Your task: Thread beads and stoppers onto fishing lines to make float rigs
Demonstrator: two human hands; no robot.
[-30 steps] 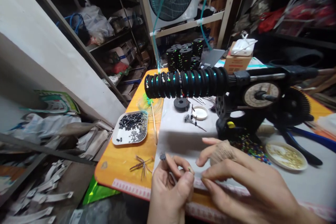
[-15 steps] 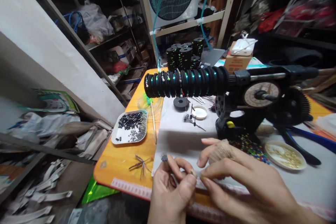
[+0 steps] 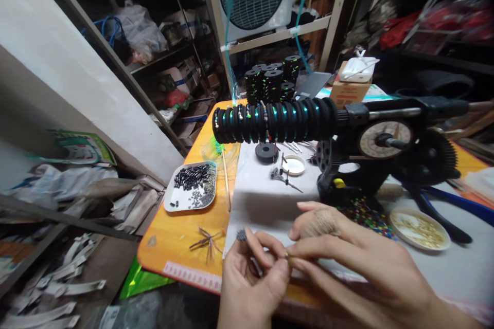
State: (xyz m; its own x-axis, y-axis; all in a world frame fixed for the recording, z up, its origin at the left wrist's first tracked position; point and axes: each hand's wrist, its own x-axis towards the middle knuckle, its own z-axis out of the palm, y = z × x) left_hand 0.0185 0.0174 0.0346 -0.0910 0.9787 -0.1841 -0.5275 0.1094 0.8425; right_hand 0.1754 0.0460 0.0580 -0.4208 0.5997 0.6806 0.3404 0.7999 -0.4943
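My left hand [image 3: 257, 282] is closed above the table's front edge, thumb and index finger pinching something too small to make out. A cluster of small grey pieces [image 3: 241, 235] sticks out by its other fingers. My right hand [image 3: 358, 262] meets it from the right, thumb and index tip pressed together at the left fingertips; what they pinch is tiny and unclear. A wad of tan cord [image 3: 323, 222] lies against the right hand's fingers. Behind the hands is a black rod of stacked rings [image 3: 274, 121] with coloured beads and shiny green thread.
On the left stands a white tray [image 3: 170, 203] of black and grey pieces, with thin brown sticks [image 3: 208, 243] nearer me. Right are loose coloured beads [image 3: 370, 218], a dish [image 3: 420, 244] of gold bits and blue-handled pliers [image 3: 459, 205]. The geared machine [image 3: 386, 139] supports the rod.
My right hand has moved slightly left, and its thumb and index finger now touch the left fingertips. The left hand is almost where it was.
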